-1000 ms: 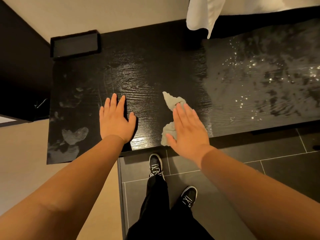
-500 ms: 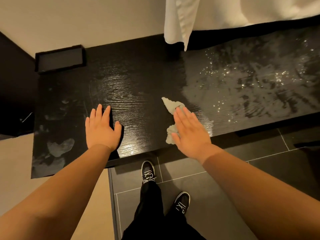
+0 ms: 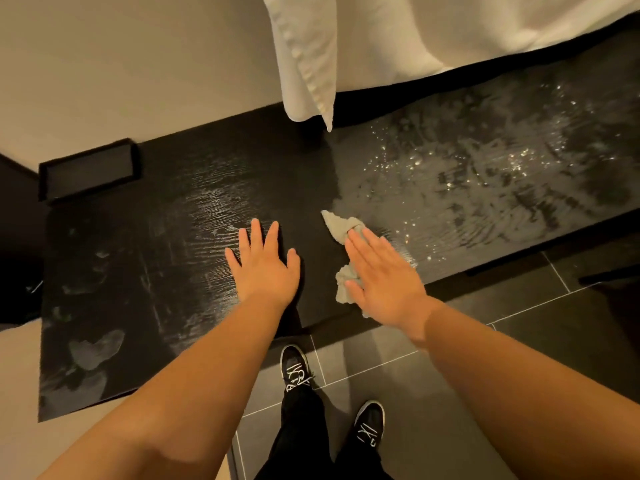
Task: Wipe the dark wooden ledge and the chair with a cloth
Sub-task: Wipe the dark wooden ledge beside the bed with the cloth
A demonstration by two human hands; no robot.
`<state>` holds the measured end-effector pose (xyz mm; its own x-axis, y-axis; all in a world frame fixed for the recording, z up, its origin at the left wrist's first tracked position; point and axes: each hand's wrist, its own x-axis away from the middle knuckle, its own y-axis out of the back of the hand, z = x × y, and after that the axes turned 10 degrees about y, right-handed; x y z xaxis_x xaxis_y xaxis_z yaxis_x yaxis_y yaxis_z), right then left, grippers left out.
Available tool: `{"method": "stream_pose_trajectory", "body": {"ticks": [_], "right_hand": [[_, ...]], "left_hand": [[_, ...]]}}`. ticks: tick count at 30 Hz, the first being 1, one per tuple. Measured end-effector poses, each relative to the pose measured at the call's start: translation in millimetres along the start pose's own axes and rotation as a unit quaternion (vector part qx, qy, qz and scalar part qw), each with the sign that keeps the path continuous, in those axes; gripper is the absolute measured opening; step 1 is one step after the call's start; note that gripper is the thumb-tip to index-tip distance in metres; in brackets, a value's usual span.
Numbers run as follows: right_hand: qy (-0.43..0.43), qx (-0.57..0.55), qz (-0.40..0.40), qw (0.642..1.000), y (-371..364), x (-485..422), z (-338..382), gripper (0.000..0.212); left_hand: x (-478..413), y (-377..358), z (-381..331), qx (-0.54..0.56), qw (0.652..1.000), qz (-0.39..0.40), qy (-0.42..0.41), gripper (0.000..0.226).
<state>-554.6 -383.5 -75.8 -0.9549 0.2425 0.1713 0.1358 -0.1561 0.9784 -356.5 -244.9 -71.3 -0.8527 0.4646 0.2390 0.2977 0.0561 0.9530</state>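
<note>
The left forearm (image 3: 194, 375) and right forearm (image 3: 502, 368) are bare all the way to the left hand (image 3: 265, 268) and right hand (image 3: 384, 275). The person wears black trousers (image 3: 301, 427). The left shoe (image 3: 294, 370) and right shoe (image 3: 370, 424) are black low trainers with white laces crossed over the top.

Glossy wet wooden ledge (image 3: 214, 216), soft cloth (image 3: 337, 223)

crumpled grey cloth (image 3: 337, 223) lies on the dark wooden ledge (image 3: 173, 237), whose right part looks wet, perhaps soapy.
</note>
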Motion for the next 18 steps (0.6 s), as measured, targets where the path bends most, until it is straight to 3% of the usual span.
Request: {"method": "stream_pose_trajectory", "body": {"ticks": [5, 9, 11, 15, 18], "right_hand": [[-0.11, -0.007, 0.003, 0.994, 9.7, 10.6, -73.0, 0.082], [-0.164, -0.007, -0.037, 0.986, 7.5, -0.7, -50.7, 0.082], [-0.134, -0.01, -0.063, 0.989, 1.9, -10.5, -20.4, 0.081], [-0.007, 0.0, -0.032, 0.999, -5.4, -16.8, -6.0, 0.081], [-0.026, 0.003, -0.015, 1.0, -1.2, -1.9, -54.0, 0.079]], "left_hand": [[1.2, -5.5, -0.9, -0.015, 1.0, -0.017, 0.013, 0.069], [-1.3, -6.8, -3.7, -0.031, 0.999, -0.012, 0.017, 0.07], [-1.4, -7.1, -3.6, -0.035, 0.999, -0.015, 0.017, 0.07], [-1.7, -7.3, -3.6, -0.032, 0.999, -0.021, 0.017, 0.07], [-2.2, -7.6, -3.1, -0.032, 0.999, -0.017, 0.019, 0.07]]}}
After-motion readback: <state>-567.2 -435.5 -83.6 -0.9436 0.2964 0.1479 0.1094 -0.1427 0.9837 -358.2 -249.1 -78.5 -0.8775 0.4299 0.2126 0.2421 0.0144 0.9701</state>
